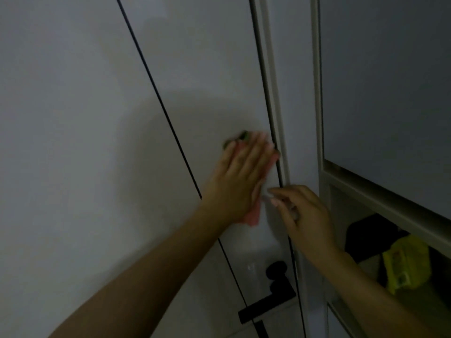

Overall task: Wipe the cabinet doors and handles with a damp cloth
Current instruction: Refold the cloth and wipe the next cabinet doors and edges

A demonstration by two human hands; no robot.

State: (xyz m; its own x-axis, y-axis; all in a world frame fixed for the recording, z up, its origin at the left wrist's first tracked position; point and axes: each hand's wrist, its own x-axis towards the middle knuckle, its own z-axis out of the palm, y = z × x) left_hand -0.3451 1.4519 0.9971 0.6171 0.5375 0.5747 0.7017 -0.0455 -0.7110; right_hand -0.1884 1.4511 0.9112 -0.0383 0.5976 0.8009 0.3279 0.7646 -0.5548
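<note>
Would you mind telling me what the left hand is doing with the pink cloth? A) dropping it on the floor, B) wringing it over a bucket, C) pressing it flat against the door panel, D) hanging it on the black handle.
C: the left hand lies with straight fingers over the pink cloth, pressing it against the white door panel.

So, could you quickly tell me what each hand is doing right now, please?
Left hand: open, flat, pressing the pink cloth against the cabinet door.
Right hand: fingers curled at the door edge; grip cannot be told.
</note>
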